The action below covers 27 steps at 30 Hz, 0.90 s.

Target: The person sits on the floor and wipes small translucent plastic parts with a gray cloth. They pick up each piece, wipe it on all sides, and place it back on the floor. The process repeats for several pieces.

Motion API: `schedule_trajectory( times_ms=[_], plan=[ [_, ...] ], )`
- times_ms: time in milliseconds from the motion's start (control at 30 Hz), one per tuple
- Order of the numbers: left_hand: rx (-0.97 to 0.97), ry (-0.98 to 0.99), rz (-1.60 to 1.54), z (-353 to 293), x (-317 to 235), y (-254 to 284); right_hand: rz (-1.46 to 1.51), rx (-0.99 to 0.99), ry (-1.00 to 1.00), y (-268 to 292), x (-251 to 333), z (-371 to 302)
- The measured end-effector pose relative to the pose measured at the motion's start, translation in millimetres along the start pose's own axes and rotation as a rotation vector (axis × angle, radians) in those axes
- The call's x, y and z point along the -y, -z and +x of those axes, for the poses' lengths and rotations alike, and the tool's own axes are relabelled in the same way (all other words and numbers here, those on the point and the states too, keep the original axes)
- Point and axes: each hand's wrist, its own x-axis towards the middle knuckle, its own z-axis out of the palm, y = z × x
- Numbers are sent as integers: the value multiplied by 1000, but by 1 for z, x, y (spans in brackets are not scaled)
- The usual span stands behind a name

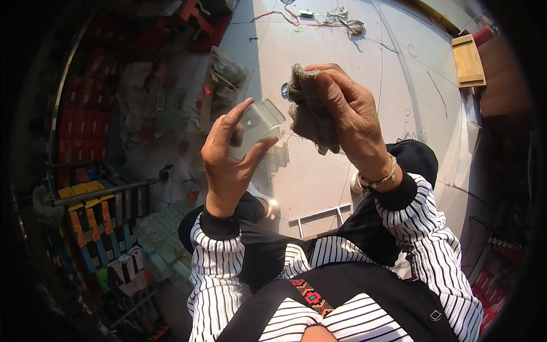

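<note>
My left hand (224,157) grips a small clear plastic holder (261,124) with a bent edge, thumb on one side and fingers on the other. A crumpled grey rag (310,111) is pinched in my right hand (356,111), a short way to the right of the plastic holder and apart from it. Both hands are raised over the floor in front of my knees. Part of the holder is hidden behind my left fingers. More clear plastic pieces (165,236) lie in a heap beside my left knee.
Red boxes (85,122) fill a shelf at the left, above a rack of colourful packages (102,228). Scraps and cords (336,21) litter the far tiled floor (342,51). A wooden block (468,60) lies at the far right. A white ladder-like frame (322,219) sits between my legs.
</note>
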Motion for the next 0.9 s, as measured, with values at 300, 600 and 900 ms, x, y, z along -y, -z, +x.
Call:
schedule_trajectory(
  times_ms=[300, 600, 900],
  plan=[
    [-41, 142, -44, -5, -4, -8, -569, 287, 156, -12, 2, -6],
    [95, 22, 76, -6, -6, -13, -708, 335, 73, 0, 1, -5],
    [-35, -44, 152, -2, -4, -17, -592, 163, -8, -8, 10, -4]
  ],
)
